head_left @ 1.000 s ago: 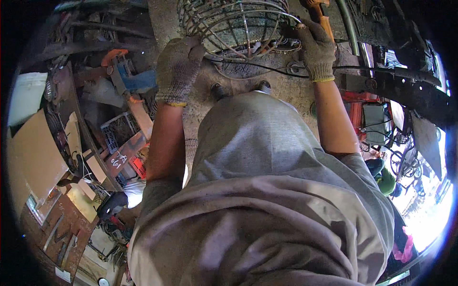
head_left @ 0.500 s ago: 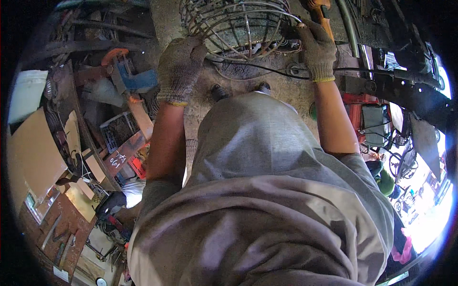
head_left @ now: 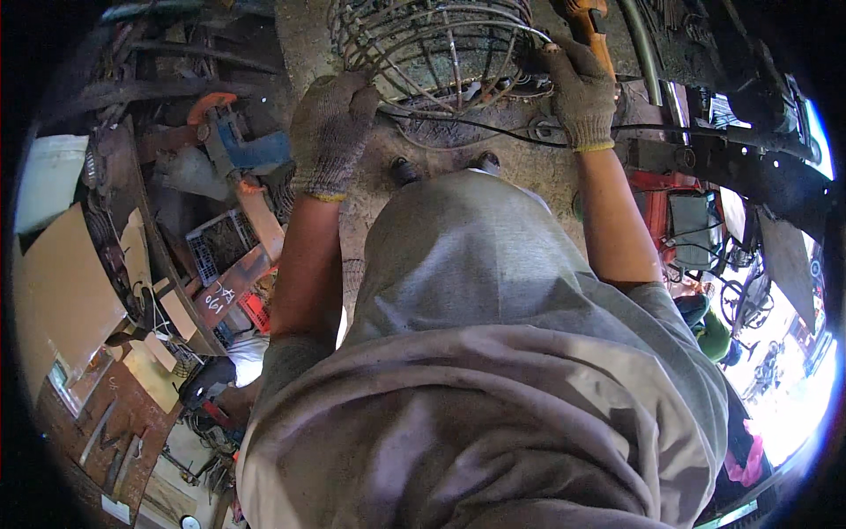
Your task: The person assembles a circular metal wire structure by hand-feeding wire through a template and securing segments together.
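Note:
A round cage of bent metal rods [head_left: 454, 55] lies at the top of the view, its far side cut off by the edge. On its left rim, my left hand [head_left: 333, 132], in a grey-brown knit glove, is closed around the rods; the fingertips are partly hidden. My right hand [head_left: 582, 101], gloved the same way with a yellow cuff, closes on the right end of an outer rod, thumb against it. An orange tool [head_left: 589, 19] lies just beyond the right hand. Between my hands and my feet, a black cable [head_left: 493, 130] crosses the ground.
On the left are a blue metal piece with an orange part [head_left: 251, 150], a plastic crate [head_left: 220, 242] and brown boards [head_left: 75, 286]. Metal tubes [head_left: 641, 53] and a dark perforated beam [head_left: 740, 163] stand at the right. A pink cloth [head_left: 747, 454] hangs at the lower right.
The cage and both hands have shifted very slightly to the left in the view. Both hands keep their hold.

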Motion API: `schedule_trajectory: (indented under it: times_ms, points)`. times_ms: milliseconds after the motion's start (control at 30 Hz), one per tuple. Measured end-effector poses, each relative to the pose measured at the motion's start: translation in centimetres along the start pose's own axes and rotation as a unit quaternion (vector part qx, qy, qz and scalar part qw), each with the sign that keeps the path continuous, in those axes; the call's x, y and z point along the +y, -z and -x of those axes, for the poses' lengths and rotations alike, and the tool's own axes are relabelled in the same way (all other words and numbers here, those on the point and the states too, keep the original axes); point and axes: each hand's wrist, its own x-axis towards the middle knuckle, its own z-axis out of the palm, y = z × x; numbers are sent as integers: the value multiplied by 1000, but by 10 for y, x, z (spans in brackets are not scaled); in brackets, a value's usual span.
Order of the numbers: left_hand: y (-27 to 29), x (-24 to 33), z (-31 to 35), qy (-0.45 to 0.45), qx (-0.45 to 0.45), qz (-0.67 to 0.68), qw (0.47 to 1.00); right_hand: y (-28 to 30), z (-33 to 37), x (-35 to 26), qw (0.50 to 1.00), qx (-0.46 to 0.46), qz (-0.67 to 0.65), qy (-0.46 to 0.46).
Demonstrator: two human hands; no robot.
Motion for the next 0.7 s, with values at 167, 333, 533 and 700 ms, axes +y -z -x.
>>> schedule_trajectory:
  times_ms: [167, 333, 533, 700]
  points:
    - [7, 10, -6, 15, 5, 10, 1000, -1, 1, 5, 1000, 0, -15, -26]
    - [-3, 1, 0, 23, 15, 45, 999, -5, 0, 11, 1000, 6, -9, -6]
    - [8, 8, -5, 9, -20, -14, 1000, -6, 5, 5, 1000, 20, 10, -21]
    - [9, 9, -3, 18, -18, -29, 999, -8, 3, 8, 1000, 13, 9, -23]
